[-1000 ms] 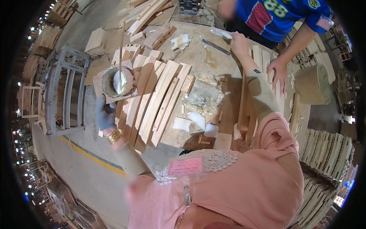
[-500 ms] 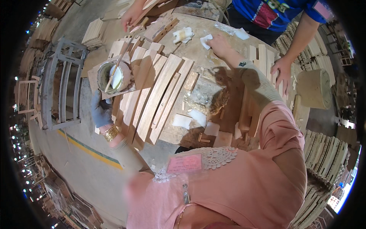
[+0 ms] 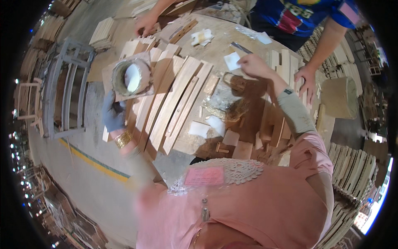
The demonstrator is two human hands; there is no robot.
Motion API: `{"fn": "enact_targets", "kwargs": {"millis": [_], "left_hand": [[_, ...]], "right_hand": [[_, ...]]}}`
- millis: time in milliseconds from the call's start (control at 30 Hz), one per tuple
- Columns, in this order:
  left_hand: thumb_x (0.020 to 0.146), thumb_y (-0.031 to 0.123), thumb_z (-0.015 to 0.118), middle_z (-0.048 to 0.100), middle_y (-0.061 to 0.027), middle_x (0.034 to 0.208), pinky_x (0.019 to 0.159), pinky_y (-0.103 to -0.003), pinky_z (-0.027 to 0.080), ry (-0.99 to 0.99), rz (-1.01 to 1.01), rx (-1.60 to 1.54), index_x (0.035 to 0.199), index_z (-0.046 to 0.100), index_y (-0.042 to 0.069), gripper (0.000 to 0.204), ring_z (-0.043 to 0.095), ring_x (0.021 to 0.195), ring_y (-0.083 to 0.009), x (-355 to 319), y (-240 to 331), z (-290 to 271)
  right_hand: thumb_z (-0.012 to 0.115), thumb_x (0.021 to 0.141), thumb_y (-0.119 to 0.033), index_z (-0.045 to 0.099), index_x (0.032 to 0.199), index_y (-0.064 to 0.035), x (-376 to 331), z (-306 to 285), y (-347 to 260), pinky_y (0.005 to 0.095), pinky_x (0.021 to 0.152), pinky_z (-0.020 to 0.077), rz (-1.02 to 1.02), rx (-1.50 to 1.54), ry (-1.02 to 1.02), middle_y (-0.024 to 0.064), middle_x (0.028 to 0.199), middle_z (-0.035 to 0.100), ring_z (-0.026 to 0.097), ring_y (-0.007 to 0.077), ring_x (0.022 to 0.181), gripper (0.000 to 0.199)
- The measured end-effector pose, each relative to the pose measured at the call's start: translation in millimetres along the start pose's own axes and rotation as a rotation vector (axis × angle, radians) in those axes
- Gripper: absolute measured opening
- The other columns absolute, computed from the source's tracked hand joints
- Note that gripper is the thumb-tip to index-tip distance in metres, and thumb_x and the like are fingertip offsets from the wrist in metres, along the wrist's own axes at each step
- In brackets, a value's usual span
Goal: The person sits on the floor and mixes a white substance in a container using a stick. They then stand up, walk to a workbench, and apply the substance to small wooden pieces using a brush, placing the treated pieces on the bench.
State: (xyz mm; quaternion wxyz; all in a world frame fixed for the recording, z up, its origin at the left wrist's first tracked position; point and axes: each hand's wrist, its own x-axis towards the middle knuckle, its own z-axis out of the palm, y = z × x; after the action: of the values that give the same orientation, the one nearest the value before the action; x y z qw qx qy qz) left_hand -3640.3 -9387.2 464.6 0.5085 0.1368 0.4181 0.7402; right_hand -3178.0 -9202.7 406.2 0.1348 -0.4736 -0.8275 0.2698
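My left hand (image 3: 114,111), in a grey-blue glove, is closed at the near edge of a square board (image 3: 111,74). On this board stands a round, crusted pot (image 3: 143,76) with white liquid inside. The gloved fingertips are partly hidden under the board. My bare right hand (image 3: 258,67) pinches the corner of a white square sheet (image 3: 231,61) over the table. Just beyond that sheet lies a dark narrow tool (image 3: 241,47). Long wooden slats (image 3: 178,99) with holes lie side by side between my hands.
Opposite me, a co-worker's hand (image 3: 306,81) rests on wooden pieces at the right, and their other hand (image 3: 146,24) is at the far left. White scraps (image 3: 199,129) lie on the near table. A beige bin (image 3: 339,96) stands right; a grey frame (image 3: 68,91) stands left.
My right hand has moved right and nearer with the white sheet, uncovering the dark tool. The stick that leaned in the pot is gone from view. The pot and board have shifted slightly right.
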Motion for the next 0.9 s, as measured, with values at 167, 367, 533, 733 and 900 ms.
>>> {"fn": "enact_targets", "kwargs": {"millis": [167, 367, 533, 733, 900], "left_hand": [[0.085, 0.006, 0.058, 0.063, -0.0074, 0.099, 0.066, -0.029, 0.051, 0.060, 0.036, -0.069, 0.101, 0.059, 0.002, 0.016, 0.060, 0.088, -0.0179, 1.2, 8.4, -3.3], [0.085, 0.008, 0.058, 0.064, -0.0063, 0.098, 0.065, -0.028, 0.049, 0.093, 0.138, -0.048, 0.100, 0.061, 0.003, 0.015, 0.060, 0.086, -0.0161, -22.9, 35.7, -20.9], [0.087, 0.010, 0.056, 0.063, -0.0059, 0.092, 0.056, -0.024, 0.049, 0.225, 0.191, -0.037, 0.100, 0.060, 0.003, 0.015, 0.060, 0.073, -0.0143, -44.4, 44.1, -34.0], [0.086, 0.010, 0.056, 0.063, -0.0048, 0.092, 0.057, -0.025, 0.049, 0.276, 0.216, -0.038, 0.100, 0.059, 0.004, 0.015, 0.060, 0.076, -0.0138, -74.7, 51.5, -61.1], [0.085, 0.010, 0.058, 0.064, -0.0036, 0.091, 0.056, -0.025, 0.048, 0.315, 0.254, -0.035, 0.100, 0.059, 0.005, 0.016, 0.060, 0.073, -0.0125, -96.0, 58.9, -82.6]], "right_hand": [[0.061, 0.075, -0.013, 0.068, 0.083, -0.0041, 32.1, -37.6, -61.9, 0.0341, 0.069, 0.0469, -0.078, 0.158, 0.121, 0.0103, 0.079, 0.063, 0.059, 0.0243, 0.074, 0.014], [0.065, 0.070, -0.013, 0.062, 0.080, -0.0075, 81.1, -17.3, -170.3, 0.0343, 0.080, 0.0420, -0.659, -0.318, -0.107, 0.0044, 0.088, 0.058, 0.051, 0.0229, 0.096, 0.011], [0.065, 0.068, -0.012, 0.059, 0.080, -0.0091, 110.9, 0.6, -194.6, 0.0373, 0.085, 0.0392, -0.690, -0.487, -0.142, 0.0056, 0.091, 0.055, 0.048, 0.0240, 0.100, 0.013], [0.061, 0.068, -0.008, 0.060, 0.077, -0.0059, 72.2, 8.9, -233.0, 0.0386, 0.084, 0.0399, -0.740, -0.407, -0.303, 0.0083, 0.087, 0.057, 0.050, 0.0258, 0.096, 0.010], [0.052, 0.069, -0.006, 0.061, 0.068, -0.0045, 30.4, 55.9, -255.7, 0.0410, 0.074, 0.0440, -0.919, -0.356, -0.446, 0.0111, 0.077, 0.060, 0.055, 0.0299, 0.090, 0.009]]}}
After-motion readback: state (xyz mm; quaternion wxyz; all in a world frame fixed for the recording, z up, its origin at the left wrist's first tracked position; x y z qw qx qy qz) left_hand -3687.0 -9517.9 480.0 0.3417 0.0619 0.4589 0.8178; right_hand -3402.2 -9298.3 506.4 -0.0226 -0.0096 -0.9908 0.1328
